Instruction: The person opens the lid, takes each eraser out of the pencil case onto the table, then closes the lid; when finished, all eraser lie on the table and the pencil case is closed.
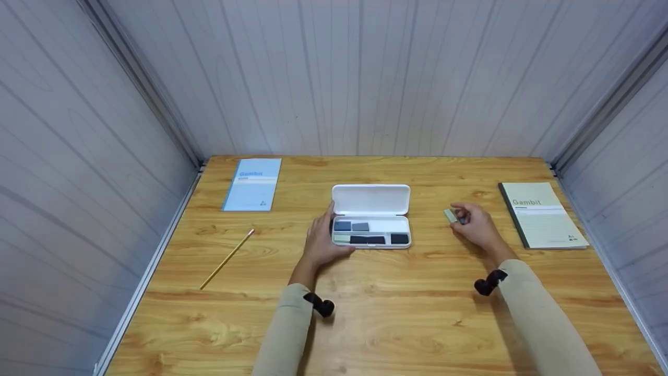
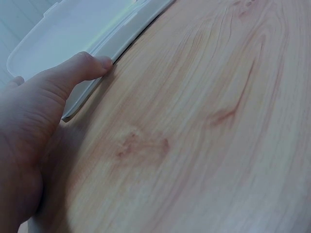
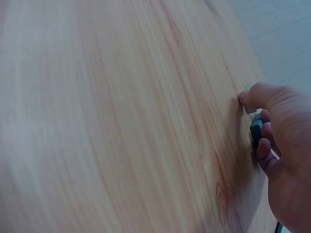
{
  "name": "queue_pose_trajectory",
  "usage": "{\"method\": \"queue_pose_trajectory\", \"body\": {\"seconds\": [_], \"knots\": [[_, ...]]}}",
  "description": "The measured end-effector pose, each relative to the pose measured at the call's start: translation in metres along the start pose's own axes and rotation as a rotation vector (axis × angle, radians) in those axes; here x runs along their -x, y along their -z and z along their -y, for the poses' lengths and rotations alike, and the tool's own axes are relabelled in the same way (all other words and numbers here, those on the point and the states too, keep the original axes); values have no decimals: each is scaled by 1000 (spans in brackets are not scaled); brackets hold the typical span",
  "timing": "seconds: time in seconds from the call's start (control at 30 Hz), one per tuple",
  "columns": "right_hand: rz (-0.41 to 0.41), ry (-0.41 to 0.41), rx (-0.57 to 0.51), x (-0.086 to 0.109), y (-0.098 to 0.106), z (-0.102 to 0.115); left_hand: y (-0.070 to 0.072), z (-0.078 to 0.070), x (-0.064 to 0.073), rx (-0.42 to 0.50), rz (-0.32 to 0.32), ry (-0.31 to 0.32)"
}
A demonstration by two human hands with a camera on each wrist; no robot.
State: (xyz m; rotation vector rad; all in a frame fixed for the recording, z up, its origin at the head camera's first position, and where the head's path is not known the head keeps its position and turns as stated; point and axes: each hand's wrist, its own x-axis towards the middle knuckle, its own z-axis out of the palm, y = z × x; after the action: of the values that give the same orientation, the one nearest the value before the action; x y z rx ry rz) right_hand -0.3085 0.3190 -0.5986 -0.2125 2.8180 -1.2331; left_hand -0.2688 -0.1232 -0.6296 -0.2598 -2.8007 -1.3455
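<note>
A white pencil case (image 1: 371, 225) lies with its lid up in the middle of the table. My left hand (image 1: 321, 240) grips its left end, thumb along the front edge and fingers by the left side. In the case are several eraser-like blocks: blue-grey, grey, pale green and black. To the right of the case, my right hand (image 1: 476, 228) pinches a pale green eraser (image 1: 450, 215) just over the table. A dark teal block (image 3: 256, 130) shows by the curled lower fingers in the right wrist view. The palm hides part of both pieces.
A yellow pencil (image 1: 227, 259) lies left of the left hand. Behind it is a light blue notebook (image 1: 254, 188). A pale green notebook with a dark spine (image 1: 545, 219) lies on the right. Pale panel walls (image 1: 334, 78) enclose the wooden table (image 1: 396, 313) at back and sides.
</note>
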Motion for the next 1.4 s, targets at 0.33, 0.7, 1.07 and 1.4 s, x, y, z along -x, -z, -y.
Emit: {"method": "queue_pose_trajectory", "body": {"seconds": [0.33, 0.7, 1.07, 1.4], "knots": [[25, 30, -3, 4, 1, 7, 0, 1, -1, 28, 1, 12], [79, 72, 12, 2, -14, 32, -1, 0, 1, 36, -9, -14], [121, 146, 18, -4, -44, 64, 0, 0, 1, 27, -5, 12], [157, 223, 9, -9, -66, 94, 0, -1, 1, 40, 3, 17]]}}
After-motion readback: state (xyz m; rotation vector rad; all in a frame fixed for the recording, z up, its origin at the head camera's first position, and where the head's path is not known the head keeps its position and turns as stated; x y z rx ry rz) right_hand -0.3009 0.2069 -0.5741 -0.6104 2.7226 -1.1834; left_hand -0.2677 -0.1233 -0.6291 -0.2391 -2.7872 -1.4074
